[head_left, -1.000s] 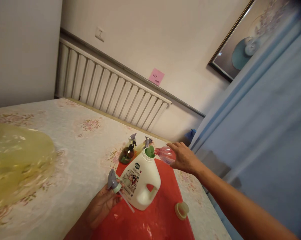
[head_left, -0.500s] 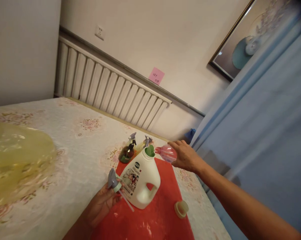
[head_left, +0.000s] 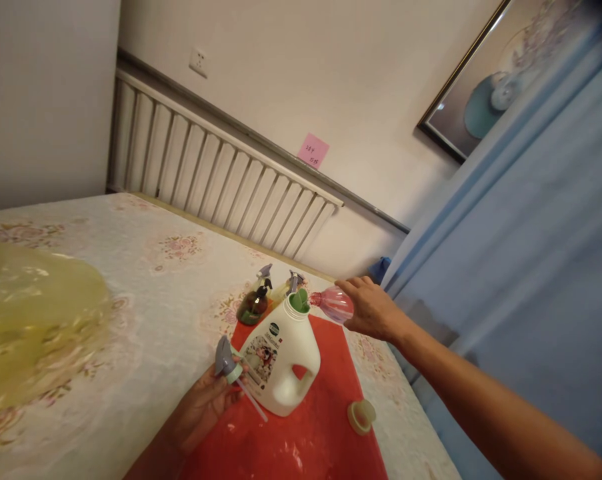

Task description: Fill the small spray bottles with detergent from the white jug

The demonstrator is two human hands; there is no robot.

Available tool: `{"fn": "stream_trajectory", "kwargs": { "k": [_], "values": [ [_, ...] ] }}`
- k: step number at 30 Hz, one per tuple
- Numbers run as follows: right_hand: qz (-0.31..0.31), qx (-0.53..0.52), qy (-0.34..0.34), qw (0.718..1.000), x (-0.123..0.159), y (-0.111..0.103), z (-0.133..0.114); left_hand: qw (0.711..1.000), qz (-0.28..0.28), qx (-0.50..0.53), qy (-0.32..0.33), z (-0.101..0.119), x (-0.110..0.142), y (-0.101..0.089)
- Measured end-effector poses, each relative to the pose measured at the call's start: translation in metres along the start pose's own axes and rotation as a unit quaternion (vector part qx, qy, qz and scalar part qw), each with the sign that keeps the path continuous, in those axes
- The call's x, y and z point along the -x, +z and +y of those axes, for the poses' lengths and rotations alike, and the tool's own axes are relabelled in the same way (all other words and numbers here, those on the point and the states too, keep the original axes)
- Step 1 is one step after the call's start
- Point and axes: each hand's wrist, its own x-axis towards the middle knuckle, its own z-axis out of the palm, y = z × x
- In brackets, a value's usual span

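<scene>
Holding pink bottle by wide end, my right hand curled round; probably light, squeezable. Left hand pinches spray head near collar. Jug likely heavier: best hold, handle.

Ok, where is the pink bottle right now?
The pink bottle is just right of centre in the head view, tipped sideways in the right hand, its neck beside the green spout atop the white jug.

Left hand low and curled, right hand higher, right arm outstretched
</scene>
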Motion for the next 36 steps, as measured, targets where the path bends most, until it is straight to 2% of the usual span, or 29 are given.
{"fn": "stream_trajectory", "kwargs": {
  "k": [36],
  "values": [
    [-0.008, 0.069, -0.018, 0.997, -0.007, -0.014, -0.006, 1.000, -0.005, -0.004, -0.006, -0.001, -0.002, -0.002]
  ]
}}
